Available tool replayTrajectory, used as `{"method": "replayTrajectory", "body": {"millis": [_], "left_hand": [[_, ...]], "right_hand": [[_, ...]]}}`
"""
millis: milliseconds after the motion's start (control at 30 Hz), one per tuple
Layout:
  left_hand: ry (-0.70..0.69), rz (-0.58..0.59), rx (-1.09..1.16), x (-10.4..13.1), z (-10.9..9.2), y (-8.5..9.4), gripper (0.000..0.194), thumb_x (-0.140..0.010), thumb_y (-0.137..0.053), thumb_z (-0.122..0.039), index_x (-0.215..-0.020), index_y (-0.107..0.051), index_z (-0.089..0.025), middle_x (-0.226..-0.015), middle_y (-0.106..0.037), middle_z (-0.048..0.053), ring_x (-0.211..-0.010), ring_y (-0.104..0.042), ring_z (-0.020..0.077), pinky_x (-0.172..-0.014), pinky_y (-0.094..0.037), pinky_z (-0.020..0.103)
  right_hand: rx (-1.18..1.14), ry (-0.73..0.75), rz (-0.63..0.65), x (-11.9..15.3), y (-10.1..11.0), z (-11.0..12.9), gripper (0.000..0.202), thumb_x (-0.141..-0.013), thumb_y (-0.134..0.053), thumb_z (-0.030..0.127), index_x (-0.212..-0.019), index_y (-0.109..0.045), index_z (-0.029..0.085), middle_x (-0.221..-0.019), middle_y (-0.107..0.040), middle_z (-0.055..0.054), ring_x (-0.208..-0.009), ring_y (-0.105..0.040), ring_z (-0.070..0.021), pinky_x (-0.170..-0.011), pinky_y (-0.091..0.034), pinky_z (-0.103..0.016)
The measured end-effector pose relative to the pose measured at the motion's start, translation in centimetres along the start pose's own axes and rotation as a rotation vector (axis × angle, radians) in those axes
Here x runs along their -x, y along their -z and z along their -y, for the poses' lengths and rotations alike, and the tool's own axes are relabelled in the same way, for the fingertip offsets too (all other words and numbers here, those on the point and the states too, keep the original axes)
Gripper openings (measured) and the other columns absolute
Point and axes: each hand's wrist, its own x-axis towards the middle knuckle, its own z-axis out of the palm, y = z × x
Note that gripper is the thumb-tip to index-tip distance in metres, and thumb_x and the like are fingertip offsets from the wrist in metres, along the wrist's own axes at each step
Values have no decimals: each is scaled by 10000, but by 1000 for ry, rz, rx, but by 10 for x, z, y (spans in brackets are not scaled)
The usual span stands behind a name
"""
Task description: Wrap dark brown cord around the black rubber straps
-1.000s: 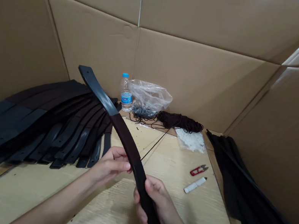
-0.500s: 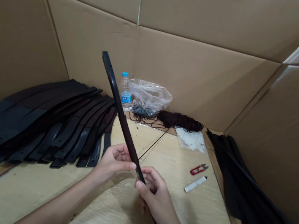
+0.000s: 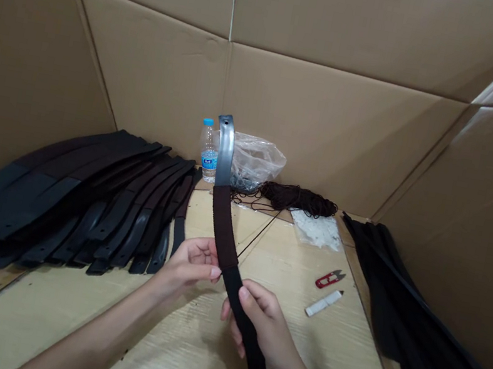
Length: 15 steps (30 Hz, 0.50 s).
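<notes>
A curved black strip (image 3: 225, 162) stands at a slant before me, its upper end glossy with a small hole. Dark brown cord wrapping (image 3: 226, 225) covers its middle in tight turns. My right hand (image 3: 263, 321) is closed round the strip's matte lower part, thumb on the front face. At the wrapping's lower left edge, my left hand (image 3: 196, 265) pinches the brown cord (image 3: 259, 232), which runs taut from behind the strip toward the skein at the back. Where the cord passes behind the strip is hidden.
At left lie many similar wrapped strips (image 3: 104, 204); bare black strips (image 3: 397, 306) lie at right. Behind stand a water bottle (image 3: 208, 159), a clear plastic bag (image 3: 258, 158), a cord skein (image 3: 298, 199) and a white packet (image 3: 317, 230). Red thread snips (image 3: 329, 279) lie above a white marker-like stick (image 3: 323, 304).
The strip has turned from edge-on to show its broad face, and its upper end has swung right and slightly down. Both hands stay near the same place.
</notes>
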Motion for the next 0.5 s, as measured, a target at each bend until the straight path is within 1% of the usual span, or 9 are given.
{"method": "replayTrajectory", "body": {"millis": [167, 300, 433, 500], "left_hand": [[3, -4, 24, 0, 1, 1, 222, -471, -799, -201, -642, -682, -123, -552, -624, 15, -492, -508, 93, -466, -399, 191], [11, 13, 26, 1, 0, 2, 249, -461, -830, -220, -646, -696, -120, -536, -626, 17, -464, -495, 86, -442, -379, 185], [44, 48, 22, 0, -1, 2, 313, -425, -883, -260, -648, -712, -122, -556, -659, 32, -468, -523, 98, -437, -385, 190], [45, 69, 54, 0, 0, 1, 344, -388, -907, -269, -633, -709, -129, -558, -668, 30, -481, -548, 111, -444, -403, 195]], "right_hand": [[-98, -16, 23, 0, 1, -1, 417, -848, -574, 539, -813, -590, 124, -614, -589, 0, -350, -434, -42, -314, -366, -142], [-202, -40, 47, 0, 1, 0, 404, -826, -614, 530, -826, -583, 126, -663, -618, -16, -351, -444, -35, -302, -362, -131], [-383, -118, 164, 2, 1, 2, 416, -796, -658, 526, -917, -595, 133, -598, -599, 6, -318, -390, -29, -275, -348, -127], [-433, -143, 233, 3, 2, 1, 417, -793, -668, 516, -933, -605, 128, -568, -587, 12, -312, -390, -35, -272, -357, -133]]}}
